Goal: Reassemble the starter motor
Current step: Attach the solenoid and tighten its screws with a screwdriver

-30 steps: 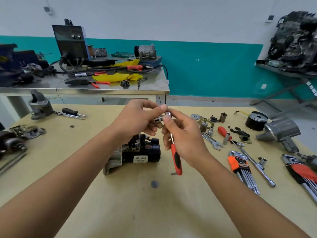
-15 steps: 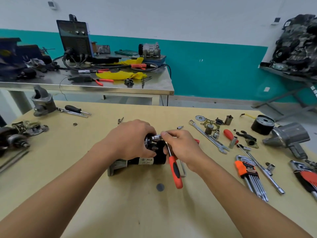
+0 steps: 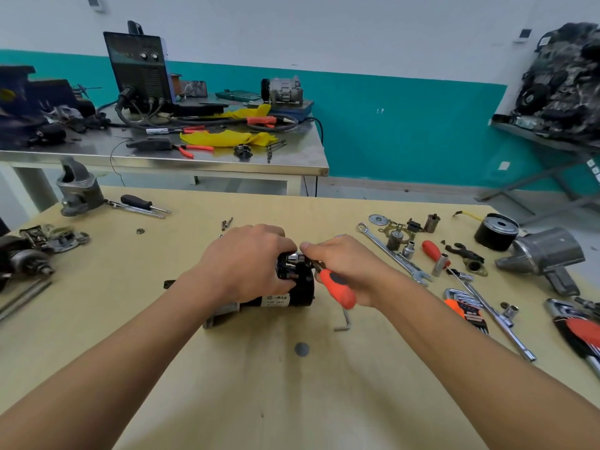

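The black starter motor (image 3: 289, 295) lies on its side in the middle of the yellow table (image 3: 259, 384). My left hand (image 3: 246, 264) curls over its top and holds it. My right hand (image 3: 347, 264) grips a ratchet with an orange handle (image 3: 337, 287); its silver socket head (image 3: 293, 257) sits on the motor's terminal end, between my two thumbs. A bent hex key (image 3: 344, 323) lies on the table just below the handle.
To the right lie a combination spanner (image 3: 394, 254), loose sockets, a red-handled driver (image 3: 433, 250), hex key sets (image 3: 467, 311), an extension bar, a black cylinder (image 3: 496, 232) and a grey housing (image 3: 545, 256). Another housing (image 3: 78, 191) and motor parts sit at the left. A cluttered steel bench (image 3: 162, 157) stands behind.
Both hands came down from chest height to the motor. The ratchet head now sits on the motor's terminal end, and the handle has swung to the right.
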